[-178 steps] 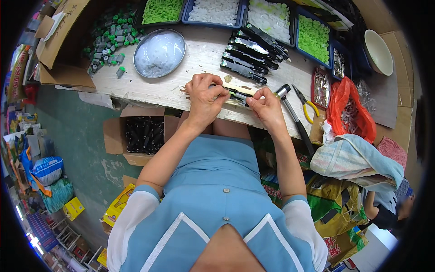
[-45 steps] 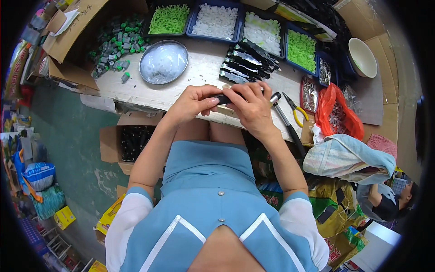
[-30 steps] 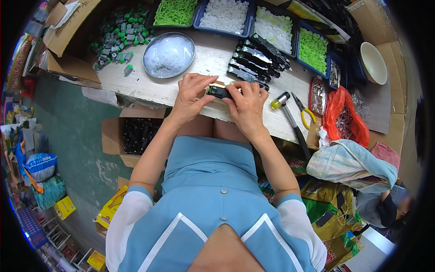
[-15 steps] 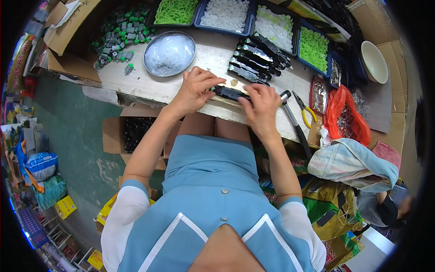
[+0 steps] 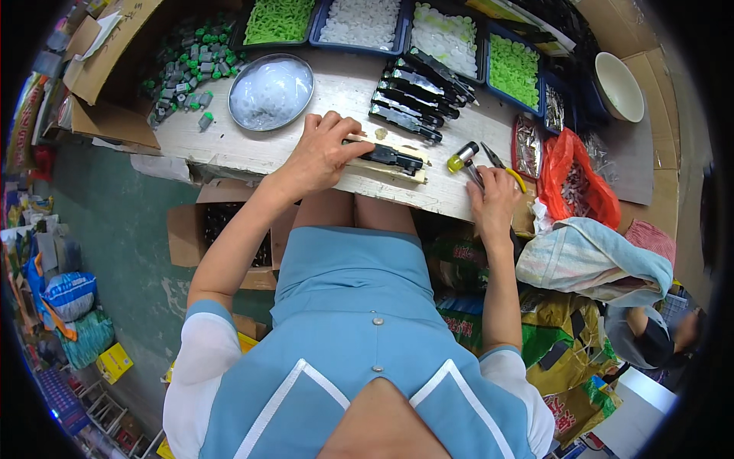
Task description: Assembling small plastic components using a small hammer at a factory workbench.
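My left hand [image 5: 319, 155] is closed on one end of a long black plastic part [image 5: 394, 157]. That part lies in a cream-coloured block [image 5: 413, 178] near the bench's front edge. My right hand [image 5: 495, 197] is wrapped round the handle of a hammer [image 5: 463, 157] with a silver and yellow-green head. The head points away from me, to the right of the block. Beside it lie pliers [image 5: 520, 180] with yellow grips. Several similar black parts [image 5: 405, 118] lie in a row just behind the block.
A round metal dish [image 5: 310, 90] of translucent pieces stands at the left, near a pile of grey-green pieces [image 5: 200, 67]. Trays of green pieces [image 5: 514, 69] and white pieces [image 5: 359, 23] line the back. A red bag [image 5: 579, 180] and a towel [image 5: 592, 260] sit at the right.
My right hand has left the black part and moved right onto the hammer handle. The hammer's head has shifted slightly left. My left hand stays on the part.
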`<action>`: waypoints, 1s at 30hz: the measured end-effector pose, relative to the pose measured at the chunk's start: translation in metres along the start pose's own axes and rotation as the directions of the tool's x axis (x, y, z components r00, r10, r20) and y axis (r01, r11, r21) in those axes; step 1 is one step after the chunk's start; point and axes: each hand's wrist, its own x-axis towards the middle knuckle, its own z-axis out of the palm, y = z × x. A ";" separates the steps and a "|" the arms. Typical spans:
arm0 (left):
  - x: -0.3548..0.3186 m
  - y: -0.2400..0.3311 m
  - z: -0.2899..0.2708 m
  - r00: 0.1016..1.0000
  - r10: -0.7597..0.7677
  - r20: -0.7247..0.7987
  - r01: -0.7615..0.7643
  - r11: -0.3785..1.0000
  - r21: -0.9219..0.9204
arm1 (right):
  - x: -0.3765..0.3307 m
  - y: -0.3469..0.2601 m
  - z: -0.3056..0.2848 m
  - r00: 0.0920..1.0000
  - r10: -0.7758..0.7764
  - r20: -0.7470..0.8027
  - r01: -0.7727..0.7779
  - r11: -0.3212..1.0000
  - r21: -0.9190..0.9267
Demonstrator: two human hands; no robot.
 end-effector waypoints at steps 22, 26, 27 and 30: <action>0.018 0.009 -0.003 0.975 0.051 0.217 -0.095 0.976 0.194 | 0.020 -0.092 -0.050 0.983 -0.182 -0.040 0.184 0.914 0.362; 0.019 0.010 -0.002 0.971 0.050 0.235 -0.096 0.977 0.189 | 0.026 -0.082 -0.028 0.954 -0.199 0.225 0.161 0.971 0.176; 0.021 0.011 -0.004 0.957 0.011 0.289 -0.075 0.975 0.211 | 0.027 -0.085 -0.034 0.959 -0.193 0.206 0.155 0.970 0.190; 0.021 0.012 -0.005 0.971 0.053 0.234 -0.101 0.975 0.199 | 0.026 -0.089 -0.033 0.962 -0.198 0.189 0.166 0.971 0.173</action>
